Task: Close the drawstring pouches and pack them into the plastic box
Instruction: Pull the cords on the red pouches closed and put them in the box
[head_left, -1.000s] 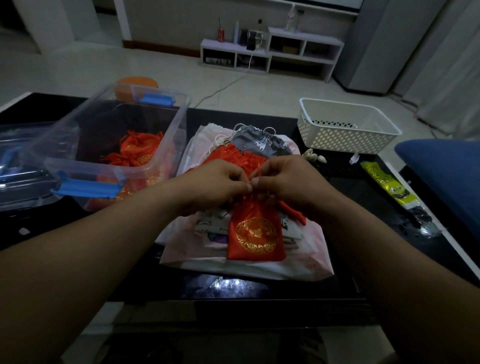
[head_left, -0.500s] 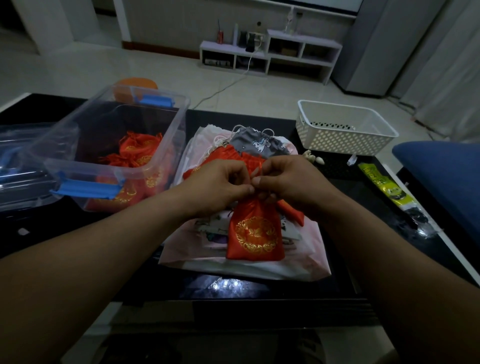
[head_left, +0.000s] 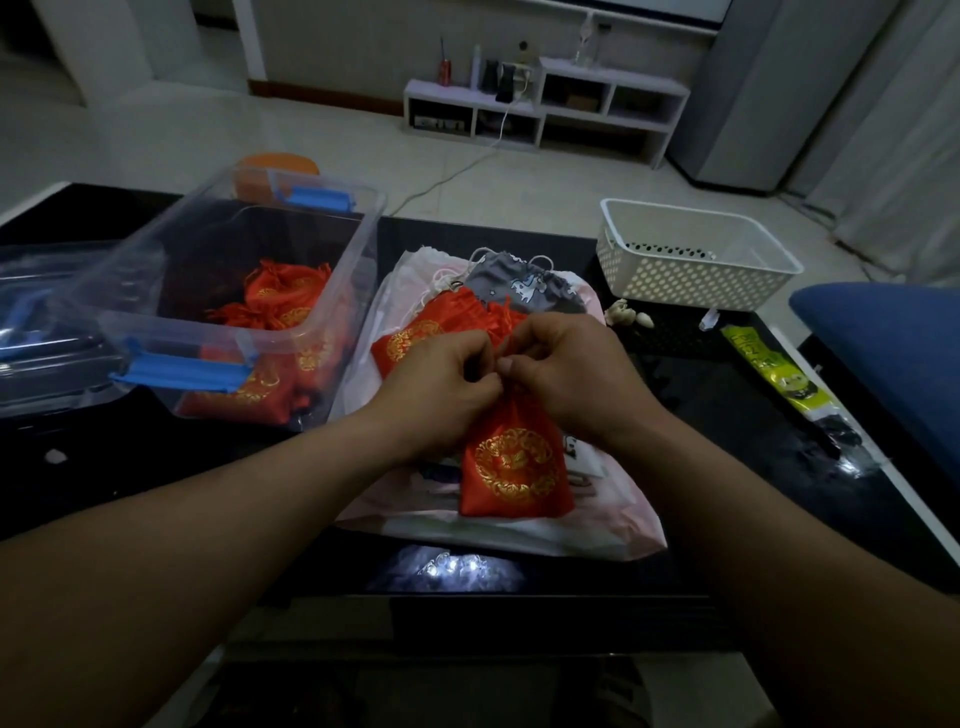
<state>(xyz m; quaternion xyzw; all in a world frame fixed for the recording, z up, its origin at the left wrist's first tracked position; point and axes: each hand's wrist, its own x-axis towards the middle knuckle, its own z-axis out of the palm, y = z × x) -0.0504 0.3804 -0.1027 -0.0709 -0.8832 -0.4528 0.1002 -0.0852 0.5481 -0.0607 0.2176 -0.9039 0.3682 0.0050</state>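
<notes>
Where the two hands meet: a red pouch (head_left: 517, 467) with a round gold emblem, lying on a pink bag (head_left: 519, 535) at the middle of the black table (head_left: 701, 415), its neck towards the far side.
Left hand (head_left: 441, 387): fingers curled, thumb and fingertips pinching the gathered neck of the red pouch.
Right hand (head_left: 571, 374): curled likewise, pinching the same neck, its knuckles against those of the other hand.
Cord: hidden by the fingers, so I cannot tell how tightly the neck is drawn.
Container: a clear plastic box (head_left: 130, 270) with blue latches (head_left: 179, 371), open at the top, just beside the pink bag on its left.
Contents of container: several packed pouches (head_left: 283, 291), red with gold print, necks gathered.
Lid (head_left: 47, 322): clear, lying at the far left beside the box.
Stock waiting: a second red pouch (head_left: 410, 340) and a grey pouch (head_left: 524, 288) with white cords, both on the pink bag just beyond the hands.
Far right corner: a white basket (head_left: 691, 270) with perforated walls.
Right edge: a yellow packet (head_left: 779, 374), lying flat, well apart from the hands.
Small items: pale bits (head_left: 626, 314) near the basket — too small to identify.
</notes>
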